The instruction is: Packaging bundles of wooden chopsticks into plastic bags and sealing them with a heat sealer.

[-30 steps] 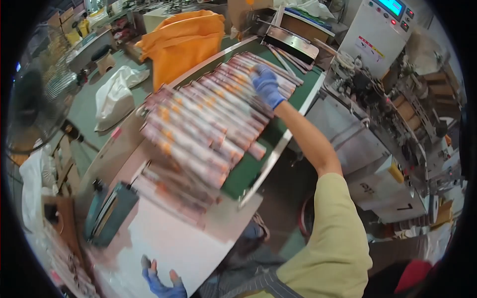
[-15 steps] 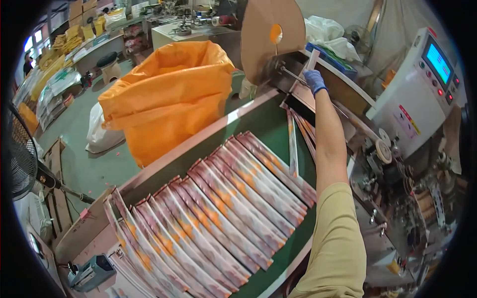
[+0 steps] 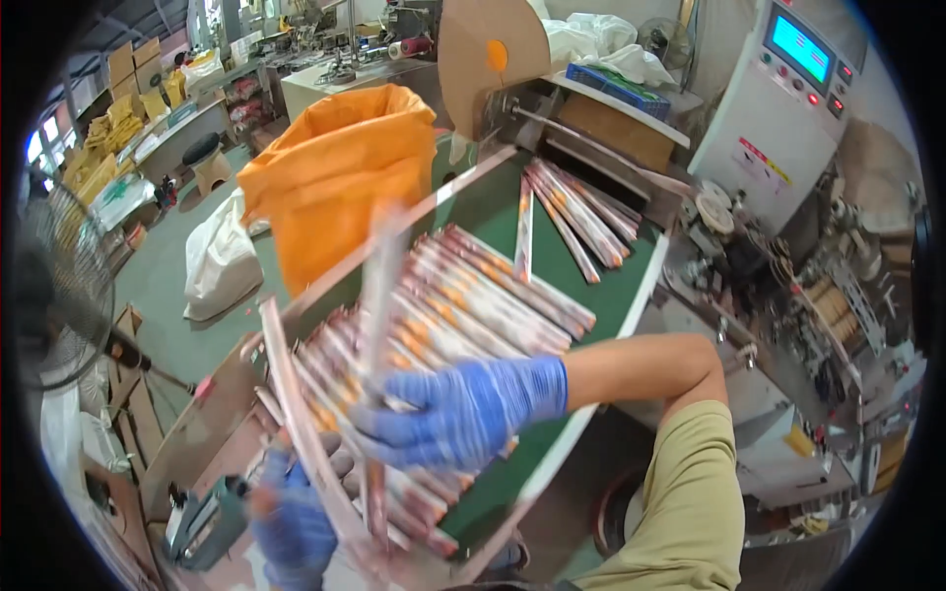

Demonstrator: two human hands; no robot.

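Long, narrow printed packets point(image 3: 493, 315) in white, orange and dark red lie side by side in a slanting row on a green belt. My right hand point(image 3: 458, 414), in a blue striped glove, is closed around a long narrow packet point(image 3: 384, 286), upright and smeared by motion. Lower left, my left hand point(image 3: 296, 517), also blue-gloved and blurred, closes on another long pale packet point(image 3: 296, 394) that stands tilted beside the row. Both hands are close together over the near-left end of the belt.
More packets point(image 3: 581, 222) lie fanned out at the belt's far end, below a machine outlet. An orange sack point(image 3: 335, 187) stands beyond the belt's rim. A control cabinet point(image 3: 769, 128) rises at right. A tape dispenser-like grey-green device point(image 3: 207, 527) and a fan point(image 3: 59, 286) are at left.
My right hand has come back from the machine at the far end to the near left and now holds a packet. My left hand has come into view. The head view has shifted.
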